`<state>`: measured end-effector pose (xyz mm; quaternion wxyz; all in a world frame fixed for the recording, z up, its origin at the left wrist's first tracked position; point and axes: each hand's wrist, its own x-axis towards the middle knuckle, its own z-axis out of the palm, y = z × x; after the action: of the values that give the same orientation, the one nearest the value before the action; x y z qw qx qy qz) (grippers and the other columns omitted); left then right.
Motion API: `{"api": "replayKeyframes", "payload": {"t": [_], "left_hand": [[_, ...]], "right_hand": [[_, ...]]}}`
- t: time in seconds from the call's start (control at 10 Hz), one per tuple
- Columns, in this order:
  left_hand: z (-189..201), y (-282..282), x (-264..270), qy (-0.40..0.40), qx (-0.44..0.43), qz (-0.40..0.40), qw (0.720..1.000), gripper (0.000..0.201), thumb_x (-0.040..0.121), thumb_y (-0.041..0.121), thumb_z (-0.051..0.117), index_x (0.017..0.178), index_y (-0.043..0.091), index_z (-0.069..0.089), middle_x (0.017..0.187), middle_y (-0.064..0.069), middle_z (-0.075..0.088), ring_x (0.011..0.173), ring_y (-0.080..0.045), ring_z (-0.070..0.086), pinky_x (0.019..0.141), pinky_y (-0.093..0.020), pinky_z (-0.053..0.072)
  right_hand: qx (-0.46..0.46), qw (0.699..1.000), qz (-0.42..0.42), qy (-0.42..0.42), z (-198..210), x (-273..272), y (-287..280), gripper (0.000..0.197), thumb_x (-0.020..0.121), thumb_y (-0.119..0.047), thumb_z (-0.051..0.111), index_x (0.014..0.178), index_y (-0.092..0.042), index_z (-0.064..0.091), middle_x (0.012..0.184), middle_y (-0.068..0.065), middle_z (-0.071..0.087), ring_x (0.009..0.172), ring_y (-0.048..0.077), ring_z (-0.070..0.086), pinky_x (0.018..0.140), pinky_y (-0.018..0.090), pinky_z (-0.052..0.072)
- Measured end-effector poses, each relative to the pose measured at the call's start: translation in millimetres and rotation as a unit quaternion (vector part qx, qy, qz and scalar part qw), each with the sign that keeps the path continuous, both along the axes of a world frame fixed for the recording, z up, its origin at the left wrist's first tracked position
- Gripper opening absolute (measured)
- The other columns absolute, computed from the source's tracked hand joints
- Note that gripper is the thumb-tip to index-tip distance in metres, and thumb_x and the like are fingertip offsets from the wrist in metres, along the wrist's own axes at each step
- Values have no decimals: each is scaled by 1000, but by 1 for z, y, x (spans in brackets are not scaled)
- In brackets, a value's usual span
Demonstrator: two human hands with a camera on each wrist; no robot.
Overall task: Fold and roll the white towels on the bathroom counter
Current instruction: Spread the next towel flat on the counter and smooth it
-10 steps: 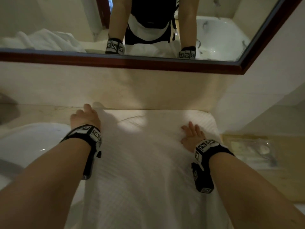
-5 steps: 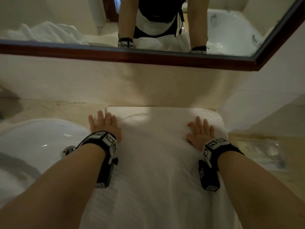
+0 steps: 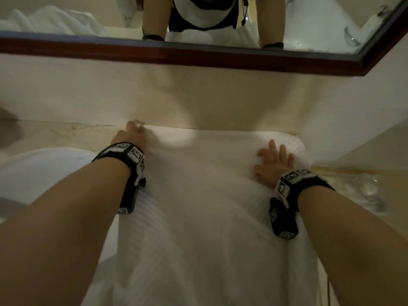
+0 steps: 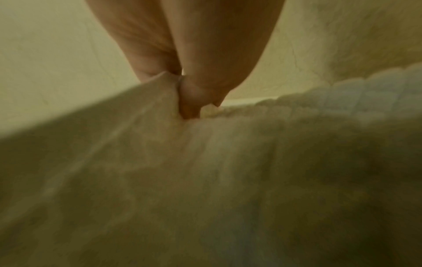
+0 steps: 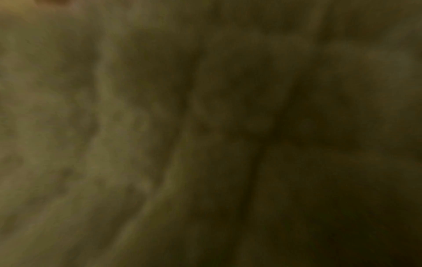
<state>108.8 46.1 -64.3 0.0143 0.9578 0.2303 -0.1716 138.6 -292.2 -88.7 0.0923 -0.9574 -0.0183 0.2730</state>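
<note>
A white towel (image 3: pixel 203 206) lies spread lengthwise on the counter, its far edge against the back wall and its near end hanging over the front edge. My left hand (image 3: pixel 132 134) is at the far left corner and pinches that corner (image 4: pixel 169 81) between thumb and fingers. My right hand (image 3: pixel 273 162) lies flat on the towel near its far right side, fingers spread and straight. The right wrist view is dark and blurred, filled by towel fabric (image 5: pixel 160 144).
A white sink basin (image 3: pixel 44 173) sits left of the towel. A clear plastic-wrapped item (image 3: pixel 362 188) lies on the counter at the right. A dark-framed mirror (image 3: pixel 198 56) runs above the back wall; its reflection shows more white towels (image 3: pixel 55 21) heaped.
My left hand has slid from flat on the towel's left side up to the far left corner and pinched it. The right hand stays pressed flat on the right side.
</note>
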Motion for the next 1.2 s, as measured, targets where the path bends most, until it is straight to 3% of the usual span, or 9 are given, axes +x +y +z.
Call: {"api": "replayKeyframes", "payload": {"t": [0.1,0.2,0.3,0.4,0.5,0.7,0.9,1.0,1.2], "left_hand": [[-9,-4,-4,8,77,-57,995,52,90,20,51,135,11,28,135,-13,26,121,-36,37,103,-44,34],[-11,-20,-15,55,171,-84,980,60,97,23,26,151,14,0,155,-13,-20,143,-37,-16,113,-56,-11],[-11,-43,-28,52,175,-137,974,57,98,18,15,150,9,-6,152,-20,-26,141,-40,-20,111,-57,-14],[-18,-73,-47,27,102,-164,981,64,100,39,14,149,7,-13,153,-14,-28,143,-32,-21,113,-51,-16],[-23,-73,-50,86,-63,-65,992,72,96,56,19,148,23,-19,155,-3,-26,145,-25,-18,119,-44,-6],[-15,-64,-36,143,-46,-67,986,85,84,77,19,145,36,-22,153,-1,-31,144,-31,-18,117,-51,-2],[1,-129,-54,115,-14,-120,986,74,97,48,33,151,23,-11,155,-7,-25,143,-34,-18,116,-52,-5],[11,-199,-80,118,-86,-204,968,74,96,56,27,150,26,-14,155,-4,-26,144,-32,-19,116,-52,-6],[-9,-233,-107,150,-127,-213,957,92,84,71,39,144,40,-23,150,0,-37,143,-35,-20,114,-59,-1]], "right_hand": [[-6,1000,0,-1,-1,5,-1,49,86,-36,50,130,-34,30,157,-6,-20,143,23,-24,116,43,-15],[-11,1000,4,-5,-1,7,-1,49,84,-36,51,129,-34,31,157,-5,-20,143,23,-23,116,44,-14],[-13,1000,2,-10,1,7,0,51,83,-36,52,129,-34,32,157,-5,-20,143,23,-23,116,44,-14],[-16,1000,1,-8,3,6,1,52,83,-37,53,130,-33,32,157,-5,-19,144,24,-22,116,45,-14],[-35,999,8,3,9,0,3,61,83,-40,53,138,-35,26,158,-3,-16,145,24,-18,118,43,-6],[-122,986,49,102,28,-36,-21,70,93,-59,36,150,-37,0,157,3,-19,145,32,-12,118,47,3],[-64,991,-104,59,24,-74,-46,89,91,-58,43,148,-28,-17,153,9,-29,145,36,-11,119,44,8],[42,970,-236,36,33,-86,-68,85,91,-42,51,152,-22,-6,157,14,6,142,33,22,115,44,24],[77,950,-271,136,18,-107,-104,55,86,-29,66,131,-2,51,134,14,52,122,31,52,102,38,44]]}}
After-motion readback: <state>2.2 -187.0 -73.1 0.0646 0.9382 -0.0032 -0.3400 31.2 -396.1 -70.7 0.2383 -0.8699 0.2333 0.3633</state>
